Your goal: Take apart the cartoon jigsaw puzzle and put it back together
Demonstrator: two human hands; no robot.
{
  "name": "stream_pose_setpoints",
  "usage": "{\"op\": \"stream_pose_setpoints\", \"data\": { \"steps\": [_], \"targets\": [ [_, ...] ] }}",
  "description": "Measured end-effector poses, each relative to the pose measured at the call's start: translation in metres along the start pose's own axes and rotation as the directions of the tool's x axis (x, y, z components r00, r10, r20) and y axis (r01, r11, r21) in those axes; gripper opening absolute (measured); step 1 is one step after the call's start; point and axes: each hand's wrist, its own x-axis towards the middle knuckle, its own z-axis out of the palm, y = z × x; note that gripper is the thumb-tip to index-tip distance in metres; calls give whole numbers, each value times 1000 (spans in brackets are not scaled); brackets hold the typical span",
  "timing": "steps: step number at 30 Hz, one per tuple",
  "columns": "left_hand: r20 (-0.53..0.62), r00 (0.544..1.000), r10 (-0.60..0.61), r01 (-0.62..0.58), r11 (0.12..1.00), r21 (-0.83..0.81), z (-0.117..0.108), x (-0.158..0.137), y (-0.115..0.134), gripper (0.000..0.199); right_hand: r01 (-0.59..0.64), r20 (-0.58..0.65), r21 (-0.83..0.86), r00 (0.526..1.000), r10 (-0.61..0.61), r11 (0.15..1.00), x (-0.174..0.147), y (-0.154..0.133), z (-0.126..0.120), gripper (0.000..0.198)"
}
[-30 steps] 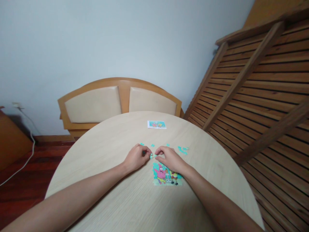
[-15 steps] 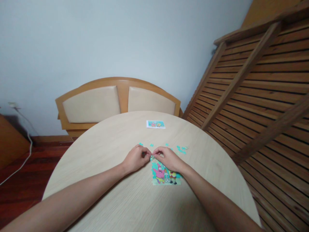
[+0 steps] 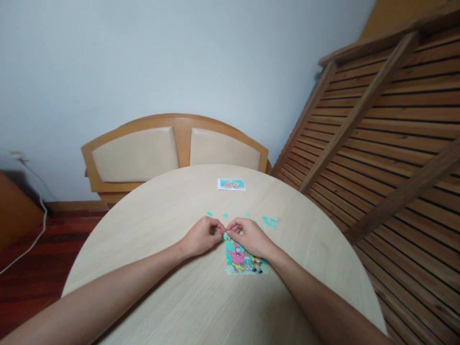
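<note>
A partly joined jigsaw puzzle (image 3: 237, 262) with a pink starfish figure and a yellow figure lies flat on the table in front of me. At its upper left corner, my left hand (image 3: 205, 235) and my right hand (image 3: 249, 235) meet fingertip to fingertip. Both pinch at a small teal puzzle piece (image 3: 226, 236) just above the puzzle's top edge. The right hand and wrist cover the puzzle's upper right part. Whether the piece is locked to the rest, I cannot tell.
Loose teal puzzle pieces (image 3: 269, 222) lie beyond my right hand, with another loose piece (image 3: 209, 213) behind the left. Farther back is a small reference picture (image 3: 232, 184). The round table (image 3: 151, 211) stands against a headboard (image 3: 183, 143); wooden slats (image 3: 388, 129) lean at right.
My right fingertips have shifted slightly left and up over the small piece. The left hand has barely moved, and the loose pieces lie as before.
</note>
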Motion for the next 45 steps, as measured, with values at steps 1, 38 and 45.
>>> {"op": "stream_pose_setpoints", "data": {
  "steps": [1,38,45],
  "targets": [
    [2,1000,7,-7,1000,15,0,0,0,20,-3,2,-7,1000,3,1000,-1,0,0,9],
    [424,816,394,-522,817,246,-51,-6,7,21,438,334,-299,880,-337,848,-15,-4,-35,32],
    [417,828,374,-500,829,250,-50,-6,6,19,471,375,-302,858,-350,829,-19,-12,-38,30]
  ]
}}
